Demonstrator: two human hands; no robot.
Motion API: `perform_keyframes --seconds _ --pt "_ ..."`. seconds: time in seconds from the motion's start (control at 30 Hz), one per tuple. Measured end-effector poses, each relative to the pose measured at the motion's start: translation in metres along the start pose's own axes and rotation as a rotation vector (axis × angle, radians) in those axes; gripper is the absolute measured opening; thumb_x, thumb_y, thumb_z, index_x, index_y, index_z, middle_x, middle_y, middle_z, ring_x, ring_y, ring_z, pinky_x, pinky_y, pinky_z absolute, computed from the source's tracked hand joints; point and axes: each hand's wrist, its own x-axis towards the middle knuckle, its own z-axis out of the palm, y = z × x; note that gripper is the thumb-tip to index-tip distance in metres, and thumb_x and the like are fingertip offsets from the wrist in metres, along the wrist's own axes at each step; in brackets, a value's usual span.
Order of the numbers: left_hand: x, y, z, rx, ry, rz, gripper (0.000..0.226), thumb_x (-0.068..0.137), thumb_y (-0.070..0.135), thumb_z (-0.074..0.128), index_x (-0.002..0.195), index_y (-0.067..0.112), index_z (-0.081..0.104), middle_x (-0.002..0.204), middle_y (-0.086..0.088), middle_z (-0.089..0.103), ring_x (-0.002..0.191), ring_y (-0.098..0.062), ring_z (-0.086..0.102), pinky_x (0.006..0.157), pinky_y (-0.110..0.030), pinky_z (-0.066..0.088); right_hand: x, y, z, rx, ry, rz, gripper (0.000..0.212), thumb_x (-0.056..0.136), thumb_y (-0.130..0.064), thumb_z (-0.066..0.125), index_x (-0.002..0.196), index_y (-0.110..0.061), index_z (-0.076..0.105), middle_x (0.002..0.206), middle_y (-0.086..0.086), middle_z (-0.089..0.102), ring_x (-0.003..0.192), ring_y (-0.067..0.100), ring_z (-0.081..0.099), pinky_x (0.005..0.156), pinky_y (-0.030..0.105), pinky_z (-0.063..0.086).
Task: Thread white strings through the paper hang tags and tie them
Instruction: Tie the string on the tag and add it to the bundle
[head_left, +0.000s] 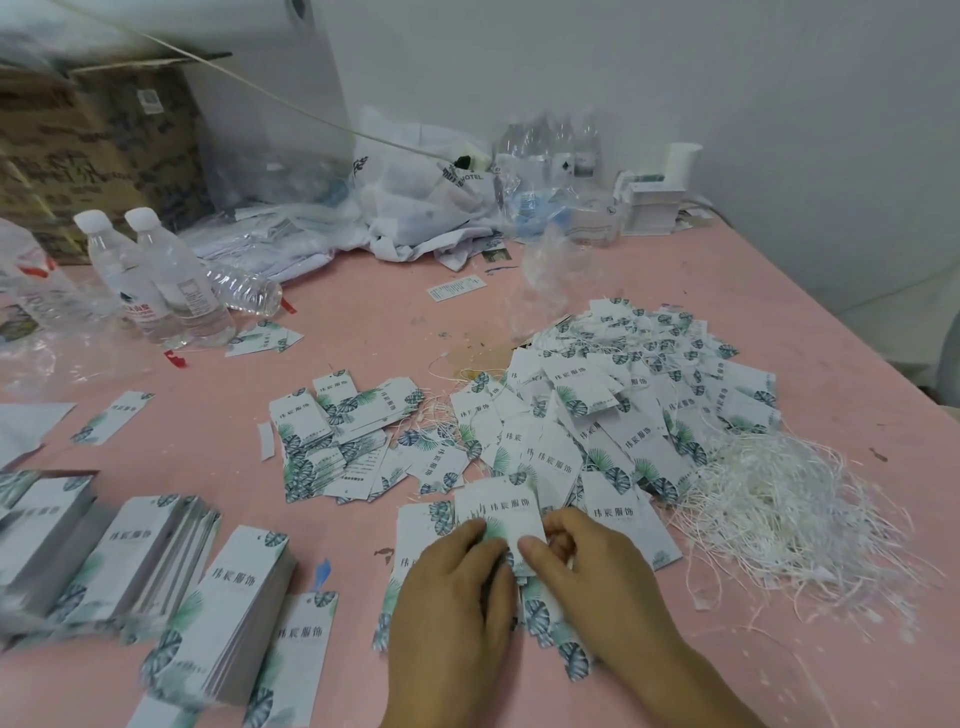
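Evidently the pink table (363, 322) had been laid out as a small production line. Neat stacks of unthreaded tags (244, 592) stood at the near left, a loose tangle of white strings (769, 509) lay at the right within easy reach, and a big heap of tags (623, 405) filled the space beyond the hands, with string ends showing among them; whether those were already tied could not be told. That arrangement probably let one side feed tags and the other feed strings.

Both hands met at the near centre over a few loose tags. The left hand (457, 587) lay knuckles up, its fingers curled onto the lower edge of the tag being worked (501, 512), which was lifted slightly off the ones beneath it. The right hand (587, 566) came in from the right with thumb and fingers bent together in a pinching grip at the tag's near right corner, seemingly holding it steady or working a string there, though no string could be made out between the fingers. Both forearms ran in from the lower edge, wrists low over the table.

Water bottles (156, 280) stood at the far left.
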Motion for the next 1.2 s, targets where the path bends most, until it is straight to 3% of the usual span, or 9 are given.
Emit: perform_keyframes --seconds 0.17,0.33,0.57,0.7,0.83,0.9,1.0,1.1,1.2 --pt "0.0 0.003 -0.003 -0.058 0.059 0.023 0.028 0.084 0.04 0.05 0.081 0.025 0.074 0.099 0.012 0.068 0.085 -0.008 0.062 0.066 -0.02 0.047 0.005 0.003 0.001 0.185 -0.051 0.1 0.027 0.081 -0.043 0.072 0.07 -0.023 0.057 0.058 -0.014 0.058 0.048 0.0 0.046 0.048 0.016 0.036" --pt "0.001 0.001 -0.002 -0.12 0.044 -0.039 0.015 0.084 0.033 0.057 0.083 0.026 0.071 0.095 0.021 0.061 0.088 0.002 0.054 0.068 -0.008 0.039 0.009 0.003 -0.007 0.34 -0.16 0.185 0.022 0.086 -0.029 0.072 0.075 -0.011 0.063 0.073 0.017 0.068 0.058 0.015 0.055 0.058 0.037 0.046" --pt "0.002 0.0 -0.004 -0.169 0.04 -0.078 0.009 0.083 0.027 0.06 0.083 0.028 0.069 0.094 0.023 0.061 0.087 0.002 0.057 0.069 -0.011 0.043 0.001 0.0 -0.012 0.147 -0.022 0.134 0.021 0.081 -0.04 0.072 0.075 -0.023 0.06 0.069 -0.002 0.064 0.056 0.003 0.054 0.053 0.018 0.042" --pt "0.003 0.001 -0.005 -0.26 0.066 -0.122 0.015 0.084 0.017 0.067 0.083 0.032 0.067 0.095 0.023 0.062 0.089 -0.003 0.059 0.074 -0.013 0.042 0.0 0.0 -0.019 0.261 -0.081 0.117 0.027 0.091 -0.033 0.065 0.076 -0.01 0.061 0.063 0.005 0.062 0.052 0.017 0.048 0.054 0.037 0.044" --pt "0.003 -0.001 -0.012 -0.314 0.165 -0.219 0.024 0.084 0.015 0.071 0.091 0.037 0.063 0.098 0.021 0.061 0.09 -0.001 0.058 0.074 -0.015 0.046 -0.006 0.006 -0.027 0.589 -0.123 0.178 0.02 0.097 -0.018 0.057 0.086 -0.02 0.073 0.05 -0.006 0.056 0.042 0.009 0.042 0.042 0.019 0.036" --pt "0.008 -0.01 -0.019 -0.374 0.239 -0.333 0.031 0.082 0.009 0.072 0.089 0.038 0.062 0.089 0.013 0.062 0.08 0.0 0.057 0.066 -0.009 0.042 -0.003 0.008 -0.033 1.018 -0.116 0.348 0.015 0.093 -0.011 0.057 0.098 -0.011 0.071 0.06 0.003 0.063 0.043 0.009 0.045 0.037 0.018 0.035" --pt "0.018 -0.028 -0.031 -0.356 0.253 -0.507 0.028 0.081 0.008 0.074 0.083 0.032 0.059 0.076 0.004 0.061 0.066 -0.002 0.056 0.061 -0.023 0.043 0.001 0.012 -0.046 1.682 -0.089 0.517 0.01 0.084 -0.012 0.055 0.091 -0.007 0.06 0.066 0.005 0.058 0.049 0.012 0.05 0.035 0.018 0.037" --pt "0.021 -0.036 -0.036 -0.285 0.13 -0.589 0.026 0.077 0.022 0.077 0.086 0.03 0.054 0.078 0.005 0.059 0.067 -0.01 0.058 0.063 -0.034 0.048 0.001 0.018 -0.047 1.677 -0.066 0.492 0.015 0.084 -0.015 0.053 0.093 -0.008 0.062 0.068 0.007 0.058 0.054 0.016 0.053 0.04 0.023 0.044" --pt "0.019 -0.035 -0.036 -0.202 0.01 -0.588 0.037 0.072 0.034 0.08 0.091 0.031 0.048 0.082 0.005 0.058 0.074 -0.009 0.058 0.062 -0.031 0.045 -0.002 0.016 -0.037 1.49 -0.088 0.423 0.024 0.081 -0.008 0.056 0.097 -0.009 0.073 0.08 0.013 0.068 0.052 0.015 0.056 0.039 0.022 0.044"
